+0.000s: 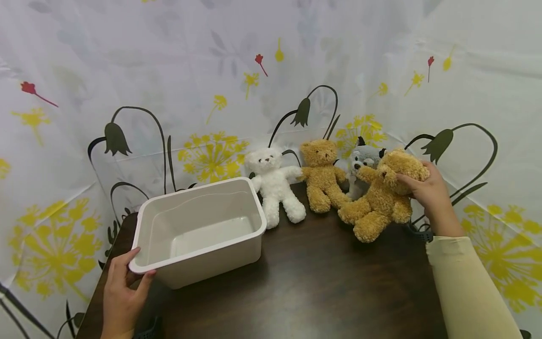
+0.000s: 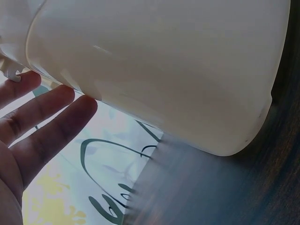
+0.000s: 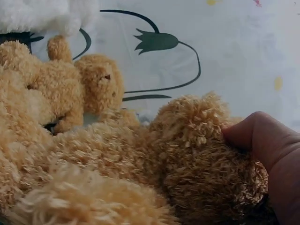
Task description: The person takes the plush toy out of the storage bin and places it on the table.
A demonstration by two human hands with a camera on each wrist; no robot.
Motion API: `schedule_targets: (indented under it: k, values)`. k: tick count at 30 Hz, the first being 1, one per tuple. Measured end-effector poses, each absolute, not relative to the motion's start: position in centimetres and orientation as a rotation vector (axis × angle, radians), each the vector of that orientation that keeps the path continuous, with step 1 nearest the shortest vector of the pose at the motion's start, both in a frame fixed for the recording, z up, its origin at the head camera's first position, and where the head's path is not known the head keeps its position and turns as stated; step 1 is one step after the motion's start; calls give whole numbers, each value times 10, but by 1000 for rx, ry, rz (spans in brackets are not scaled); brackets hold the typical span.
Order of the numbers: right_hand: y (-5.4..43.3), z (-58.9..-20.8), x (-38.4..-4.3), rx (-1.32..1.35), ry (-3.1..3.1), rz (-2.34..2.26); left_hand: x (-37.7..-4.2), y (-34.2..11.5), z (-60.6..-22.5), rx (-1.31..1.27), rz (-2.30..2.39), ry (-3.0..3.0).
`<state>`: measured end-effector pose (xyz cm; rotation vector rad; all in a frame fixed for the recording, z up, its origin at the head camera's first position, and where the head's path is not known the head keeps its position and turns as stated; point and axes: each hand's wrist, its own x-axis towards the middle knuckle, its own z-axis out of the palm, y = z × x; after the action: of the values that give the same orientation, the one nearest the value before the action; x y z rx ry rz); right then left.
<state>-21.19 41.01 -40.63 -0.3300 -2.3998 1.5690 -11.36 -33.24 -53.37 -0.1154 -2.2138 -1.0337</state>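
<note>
My right hand point(image 1: 432, 188) grips the head of a golden-brown teddy bear point(image 1: 377, 207), which leans tilted at the right side of the table; in the right wrist view my thumb presses into its plush fur point(image 3: 197, 136). At the front left corner of a white plastic bin point(image 1: 216, 261), my left hand point(image 1: 123, 292) holds the rim between thumb and fingers. The left wrist view shows three fingertips point(image 2: 86, 105) against the bin's side. No objects show inside the bin. The lower fingers of my right hand are hidden behind the bear.
Along the back edge sit a white teddy bear point(image 1: 275, 186), a second golden-brown teddy bear point(image 1: 319, 174) and a grey-and-white plush animal point(image 1: 364, 157), partly covered by the held bear. The dark wooden table point(image 1: 305, 282) meets a flower-printed curtain point(image 1: 190, 70) behind.
</note>
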Motion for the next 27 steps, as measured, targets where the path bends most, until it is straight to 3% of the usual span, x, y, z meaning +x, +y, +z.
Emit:
schedule_targets:
  k: [27]
  values:
    - [444, -446, -210, -383, -2616, 1671, -113, -333, -532, -154, -1049, -2193]
